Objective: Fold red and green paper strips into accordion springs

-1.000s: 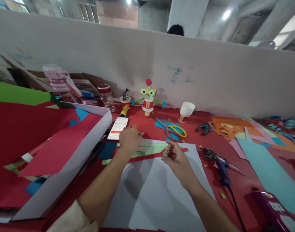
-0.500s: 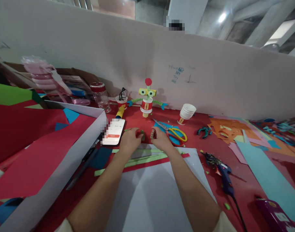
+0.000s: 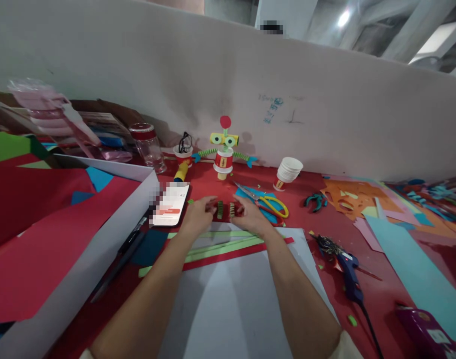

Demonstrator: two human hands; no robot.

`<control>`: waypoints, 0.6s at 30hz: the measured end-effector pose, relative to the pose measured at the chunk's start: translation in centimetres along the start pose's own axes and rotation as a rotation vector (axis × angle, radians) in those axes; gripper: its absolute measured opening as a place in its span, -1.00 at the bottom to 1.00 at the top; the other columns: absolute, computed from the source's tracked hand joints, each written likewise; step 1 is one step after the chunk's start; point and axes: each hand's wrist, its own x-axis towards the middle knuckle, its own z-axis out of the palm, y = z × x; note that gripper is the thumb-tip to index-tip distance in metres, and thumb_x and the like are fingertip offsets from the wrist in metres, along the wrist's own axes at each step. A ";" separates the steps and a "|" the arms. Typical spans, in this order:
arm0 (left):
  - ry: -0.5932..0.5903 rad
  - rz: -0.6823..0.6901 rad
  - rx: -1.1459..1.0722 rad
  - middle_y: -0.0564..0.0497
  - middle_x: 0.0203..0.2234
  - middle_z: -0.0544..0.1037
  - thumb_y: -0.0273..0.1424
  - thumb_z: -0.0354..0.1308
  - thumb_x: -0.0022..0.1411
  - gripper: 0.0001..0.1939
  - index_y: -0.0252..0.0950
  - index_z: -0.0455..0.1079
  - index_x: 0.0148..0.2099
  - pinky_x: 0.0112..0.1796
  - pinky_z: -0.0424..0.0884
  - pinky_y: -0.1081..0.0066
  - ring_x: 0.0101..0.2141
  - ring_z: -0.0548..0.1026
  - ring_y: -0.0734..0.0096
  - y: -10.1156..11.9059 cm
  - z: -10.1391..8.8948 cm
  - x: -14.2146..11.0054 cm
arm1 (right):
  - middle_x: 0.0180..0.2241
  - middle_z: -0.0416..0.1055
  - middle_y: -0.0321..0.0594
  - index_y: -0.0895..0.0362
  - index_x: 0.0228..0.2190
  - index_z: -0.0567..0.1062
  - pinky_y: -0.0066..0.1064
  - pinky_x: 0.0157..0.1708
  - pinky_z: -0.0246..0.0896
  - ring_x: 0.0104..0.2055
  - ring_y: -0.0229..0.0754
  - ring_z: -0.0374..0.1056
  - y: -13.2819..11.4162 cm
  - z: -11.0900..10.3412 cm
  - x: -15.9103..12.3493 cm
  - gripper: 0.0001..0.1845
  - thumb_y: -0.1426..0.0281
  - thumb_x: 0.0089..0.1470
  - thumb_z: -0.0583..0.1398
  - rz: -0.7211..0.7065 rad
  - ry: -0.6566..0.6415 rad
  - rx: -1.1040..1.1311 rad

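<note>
Both paper folds (image 3: 232, 209) read as striped to me: the right one pale and dark, the left duller green. Strips (image 3: 220, 250): light green, plus one red. Sheet (image 3: 228, 309) white, table (image 3: 303, 187) red. Figure (image 3: 224, 160): red disc, yellow head, pale green eye rings, green zigzag arms, blue hands, red-and-white body. Scissors (image 3: 260, 200): one yellow handle, one red, on blue paper (image 3: 263, 191). I've got teal pliers (image 3: 315, 201), a dark blue glue gun (image 3: 349, 276), white cups (image 3: 289, 170) with red on the bottom one, orange scraps (image 3: 357, 192), a pink bottle (image 3: 48, 114).
</note>
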 end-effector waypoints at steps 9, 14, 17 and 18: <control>-0.103 0.067 -0.215 -0.12 -0.07 0.55 -0.60 0.01 0.05 -0.51 -0.35 0.34 0.07 -0.04 0.39 0.35 -0.06 0.49 0.35 -0.6 0.9 0.3 | -0.16 0.41 -0.18 0.10 0.09 0.30 -0.40 -0.34 0.33 -0.39 -0.30 0.32 -0.8 0.5 0.2 -0.18 0.53 -0.29 0.29 0.030 -0.042 0.067; -0.048 0.069 -0.013 -0.11 -0.02 0.50 -0.58 0.06 -0.03 -0.47 -0.29 0.36 0.05 -0.03 0.36 0.33 -0.03 0.46 0.28 0.3 0.3 -0.1 | -0.03 0.38 -0.15 0.05 0.00 0.39 -0.25 -0.14 0.30 -0.16 -0.18 0.37 -0.5 -0.4 0.7 -0.54 0.43 0.01 0.14 -0.047 0.080 0.006; -0.046 0.037 0.225 -0.21 -0.02 0.47 -0.30 0.24 -0.08 -0.38 -0.31 0.32 0.09 -0.04 0.34 0.20 -0.01 0.41 0.06 1.5 0.5 -0.7 | -0.04 0.41 -0.18 0.06 -0.08 0.45 -0.22 0.03 0.18 0.01 -0.16 0.30 0.1 -0.5 1.2 -0.57 0.56 0.03 0.03 -0.067 0.121 -0.018; -0.042 0.036 0.276 -0.23 -0.02 0.45 -0.23 0.27 -0.11 -0.31 -0.32 0.31 0.11 -0.04 0.33 0.16 0.01 0.38 0.01 1.7 0.6 -0.8 | -0.06 0.42 -0.18 0.07 -0.10 0.47 -0.22 0.04 0.16 0.02 -0.16 0.31 0.2 -0.5 1.3 -0.55 0.59 0.00 0.03 -0.066 0.126 -0.024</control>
